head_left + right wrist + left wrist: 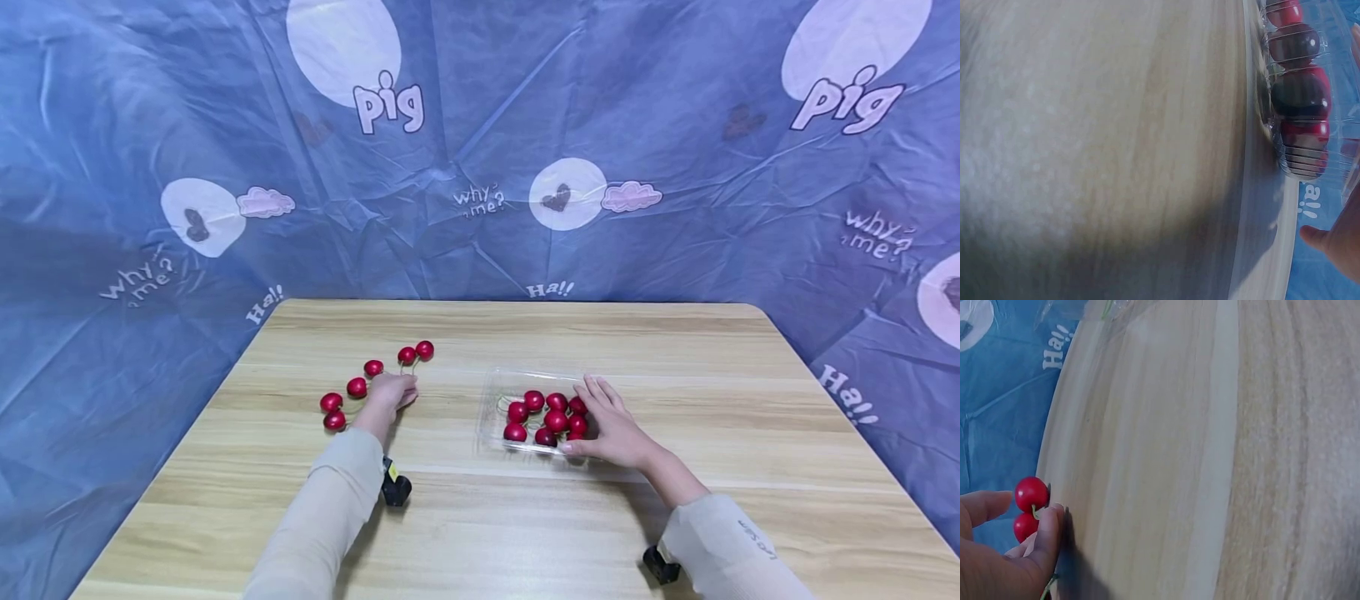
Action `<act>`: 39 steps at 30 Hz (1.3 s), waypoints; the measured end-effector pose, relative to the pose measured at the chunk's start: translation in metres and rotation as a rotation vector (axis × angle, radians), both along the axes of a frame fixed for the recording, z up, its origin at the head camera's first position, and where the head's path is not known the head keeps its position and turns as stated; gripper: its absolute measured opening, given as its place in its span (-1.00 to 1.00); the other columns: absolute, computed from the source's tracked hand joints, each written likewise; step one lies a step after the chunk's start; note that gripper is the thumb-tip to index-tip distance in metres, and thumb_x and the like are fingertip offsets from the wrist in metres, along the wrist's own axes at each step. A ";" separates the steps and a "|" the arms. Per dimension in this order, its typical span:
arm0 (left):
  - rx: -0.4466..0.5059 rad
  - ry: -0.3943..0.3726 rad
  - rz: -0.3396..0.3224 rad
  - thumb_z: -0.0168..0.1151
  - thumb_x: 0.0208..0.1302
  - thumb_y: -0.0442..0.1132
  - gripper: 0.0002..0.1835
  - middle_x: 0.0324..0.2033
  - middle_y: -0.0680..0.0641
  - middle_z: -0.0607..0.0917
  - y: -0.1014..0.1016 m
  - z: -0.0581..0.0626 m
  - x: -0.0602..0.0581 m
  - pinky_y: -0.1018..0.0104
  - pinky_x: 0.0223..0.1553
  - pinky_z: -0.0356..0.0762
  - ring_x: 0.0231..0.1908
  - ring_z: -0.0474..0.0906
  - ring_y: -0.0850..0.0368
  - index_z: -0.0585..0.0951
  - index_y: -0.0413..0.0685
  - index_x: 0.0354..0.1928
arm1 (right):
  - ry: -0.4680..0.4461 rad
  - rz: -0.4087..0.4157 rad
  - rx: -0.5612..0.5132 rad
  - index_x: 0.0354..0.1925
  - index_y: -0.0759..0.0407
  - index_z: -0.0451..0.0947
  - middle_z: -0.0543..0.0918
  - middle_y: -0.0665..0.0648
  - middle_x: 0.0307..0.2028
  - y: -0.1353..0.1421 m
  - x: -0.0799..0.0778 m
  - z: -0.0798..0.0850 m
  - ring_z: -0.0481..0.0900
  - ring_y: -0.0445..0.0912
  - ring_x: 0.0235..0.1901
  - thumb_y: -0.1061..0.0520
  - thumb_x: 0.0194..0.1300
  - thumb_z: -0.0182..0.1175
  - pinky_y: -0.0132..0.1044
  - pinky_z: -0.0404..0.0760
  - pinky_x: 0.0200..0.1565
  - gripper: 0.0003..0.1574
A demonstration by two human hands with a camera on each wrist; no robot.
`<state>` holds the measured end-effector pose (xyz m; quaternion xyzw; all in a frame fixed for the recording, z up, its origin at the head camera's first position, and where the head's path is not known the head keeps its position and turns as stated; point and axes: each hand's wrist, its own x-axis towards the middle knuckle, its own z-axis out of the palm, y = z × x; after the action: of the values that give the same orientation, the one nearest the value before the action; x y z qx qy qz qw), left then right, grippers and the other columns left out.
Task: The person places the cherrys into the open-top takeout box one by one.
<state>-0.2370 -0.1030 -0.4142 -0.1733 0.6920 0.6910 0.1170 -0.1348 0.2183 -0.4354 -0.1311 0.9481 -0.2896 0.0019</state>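
Note:
On the left, my left hand [393, 392] reaches to a pair of cherries [416, 353] joined by green stems. In the left wrist view, thumb and index finger stand apart, with the cherries [1032, 495] just beyond them and a stem at the thumb tip. Several other cherries [356, 387] lie to the left of that hand. A clear plastic box [491, 385] holding several red cherries [556, 421] sits right of the middle. My right hand [611, 429] spreads around the box's right end, fingers at its far side and thumb near the front corner.
The wooden table [480, 533] carries everything, its rounded far edge close to a blue printed cloth [480, 242]. A small black wrist camera [395, 486] hangs under the left forearm, and another black camera [662, 565] under the right sleeve.

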 end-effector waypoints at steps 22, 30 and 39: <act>0.073 -0.012 0.175 0.01 0.01 -0.55 -0.78 -0.53 -0.22 0.51 0.001 -0.027 -0.029 0.39 -0.35 0.56 -0.61 0.51 0.16 0.41 -0.54 -0.24 | 0.009 0.004 0.011 0.26 0.32 -0.03 -0.13 0.33 0.27 0.000 -0.001 0.000 -0.30 0.19 0.23 -0.31 -0.22 0.27 0.25 -0.21 0.12 0.26; 0.052 -0.002 0.265 0.02 -0.17 -0.64 -0.87 -0.66 -0.10 0.43 0.003 -0.033 -0.031 0.46 -0.55 0.49 -0.70 0.43 0.21 0.39 -0.32 -0.60 | 0.002 0.008 0.000 0.25 0.33 -0.03 -0.14 0.32 0.27 0.000 0.000 0.000 -0.31 0.18 0.24 -0.27 -0.22 0.29 0.24 -0.22 0.13 0.26; 0.100 0.032 0.282 0.03 -0.17 -0.68 -0.82 -0.66 -0.08 0.42 0.004 -0.036 -0.033 0.47 -0.56 0.48 -0.69 0.41 0.21 0.35 -0.31 -0.61 | 0.010 0.007 0.003 0.25 0.33 -0.02 -0.13 0.33 0.27 0.000 -0.002 -0.002 -0.31 0.18 0.23 -0.27 -0.22 0.29 0.25 -0.22 0.12 0.25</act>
<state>-0.2699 -0.0988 -0.4502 -0.2514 0.6275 0.7367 0.0162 -0.1365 0.2185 -0.4373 -0.1357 0.9481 -0.2875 -0.0015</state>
